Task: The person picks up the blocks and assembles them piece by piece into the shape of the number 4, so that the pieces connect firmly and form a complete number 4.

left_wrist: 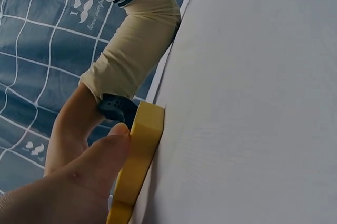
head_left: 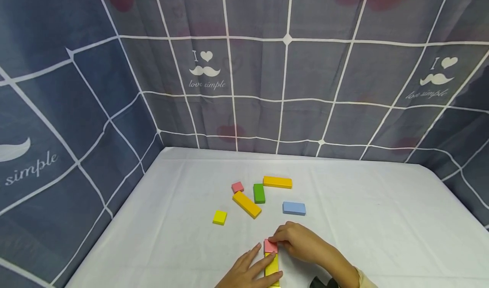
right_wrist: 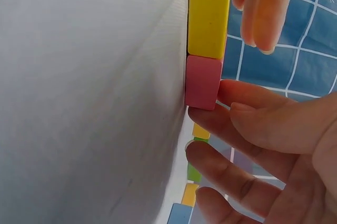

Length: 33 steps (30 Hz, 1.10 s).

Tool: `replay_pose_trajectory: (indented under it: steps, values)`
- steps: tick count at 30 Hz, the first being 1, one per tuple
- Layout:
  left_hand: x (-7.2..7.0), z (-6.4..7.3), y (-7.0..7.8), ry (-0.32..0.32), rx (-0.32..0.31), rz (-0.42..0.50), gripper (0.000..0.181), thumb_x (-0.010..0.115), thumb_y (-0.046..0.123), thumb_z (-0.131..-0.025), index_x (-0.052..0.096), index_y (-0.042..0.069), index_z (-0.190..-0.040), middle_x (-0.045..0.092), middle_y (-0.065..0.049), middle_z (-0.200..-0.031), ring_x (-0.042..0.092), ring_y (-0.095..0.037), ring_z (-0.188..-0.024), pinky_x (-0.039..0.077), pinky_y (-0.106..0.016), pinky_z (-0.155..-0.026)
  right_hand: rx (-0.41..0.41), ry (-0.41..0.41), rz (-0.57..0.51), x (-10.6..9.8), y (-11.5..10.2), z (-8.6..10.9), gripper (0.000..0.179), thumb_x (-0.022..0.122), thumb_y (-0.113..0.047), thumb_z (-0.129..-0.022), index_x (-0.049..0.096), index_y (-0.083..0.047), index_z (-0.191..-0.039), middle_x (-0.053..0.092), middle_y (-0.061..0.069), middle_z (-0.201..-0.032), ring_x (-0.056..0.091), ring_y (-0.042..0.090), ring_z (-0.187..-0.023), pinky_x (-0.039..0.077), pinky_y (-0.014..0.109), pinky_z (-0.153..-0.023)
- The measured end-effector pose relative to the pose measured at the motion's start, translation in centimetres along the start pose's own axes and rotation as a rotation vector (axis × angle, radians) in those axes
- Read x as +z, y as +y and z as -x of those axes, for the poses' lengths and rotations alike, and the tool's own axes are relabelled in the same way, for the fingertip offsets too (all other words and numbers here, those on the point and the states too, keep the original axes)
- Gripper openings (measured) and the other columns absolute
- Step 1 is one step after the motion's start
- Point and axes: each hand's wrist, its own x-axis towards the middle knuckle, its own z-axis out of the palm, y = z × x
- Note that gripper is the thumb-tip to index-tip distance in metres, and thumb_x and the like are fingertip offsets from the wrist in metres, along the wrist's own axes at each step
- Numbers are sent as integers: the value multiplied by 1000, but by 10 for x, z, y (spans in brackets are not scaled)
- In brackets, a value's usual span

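Note:
A pink block [head_left: 270, 246] lies end to end with a yellow block [head_left: 272, 266], in a row on the white cloth. My right hand [head_left: 302, 243] is at the row's far end. In the right wrist view its fingertips touch the pink block [right_wrist: 203, 83] at the top and end face, the thumb apart from it. Over the yellow block my left hand [head_left: 250, 272] spreads its fingers. Its thumb [left_wrist: 108, 153] rests against the side of the yellow block [left_wrist: 142, 148] in the left wrist view. Another yellow piece [left_wrist: 121, 212] continues the line.
Further back lie two orange-yellow blocks [head_left: 246, 205], a green block [head_left: 259, 193], a small pink block [head_left: 237, 187], a blue block [head_left: 294, 208] and a small yellow block [head_left: 219, 217]. A grey grid-patterned curtain [head_left: 259, 71] stands behind the white-covered table [head_left: 172, 245].

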Motion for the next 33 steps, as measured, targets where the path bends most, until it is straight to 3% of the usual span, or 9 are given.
replay_pose_trajectory:
  steps: [10, 16, 17, 18, 22, 33]
  values:
    - [-3, 3, 4, 24, -6, 92, 64, 37, 73, -86, 28, 47, -144, 37, 3, -151, 36, -32, -137, 42, -52, -101, 50, -33, -26, 1, 0, 3, 23, 63, -4, -87, 74, -12, -106, 72, -8, -95, 61, 6, -89, 53, 23, -79]
    - [-3, 5, 7, -29, -282, 440, 67, 47, 75, -80, 34, 47, -141, 37, 6, -151, 39, -26, -133, 46, -51, -97, 47, -36, -30, -1, 0, 3, 25, 62, -3, -87, 73, -12, -107, 72, -8, -98, 61, 8, -92, 53, 24, -82]
    - [-3, 5, 7, -21, -319, 496, 68, 50, 74, -79, 36, 47, -140, 37, 5, -151, 40, -25, -132, 47, -50, -96, 44, -35, -30, -1, 0, 3, 25, 62, -2, -87, 73, -12, -107, 72, -8, -99, 61, 8, -92, 53, 24, -82]
    - [-2, 6, 7, -13, -315, 515, 67, 51, 72, -79, 36, 48, -140, 36, 2, -151, 40, -25, -131, 48, -49, -95, 39, -33, -29, -1, 0, 3, 26, 62, -2, -87, 73, -12, -107, 72, -8, -99, 61, 8, -93, 53, 24, -82]
    - [-1, 8, 7, 12, -292, 523, 65, 53, 70, -81, 37, 47, -139, 37, -1, -150, 42, -25, -129, 49, -44, -94, 36, -35, -35, 0, 0, 4, 27, 63, 0, -86, 73, -12, -107, 72, -7, -100, 62, 10, -94, 53, 24, -83]
    - [-4, 6, 7, -3, -317, 481, 68, 52, 73, -79, 39, 45, -139, 38, 1, -150, 43, -23, -128, 49, -42, -96, 25, -37, -11, -1, 0, 4, 28, 63, -1, -86, 73, -12, -109, 72, -7, -101, 62, 10, -94, 53, 24, -82]
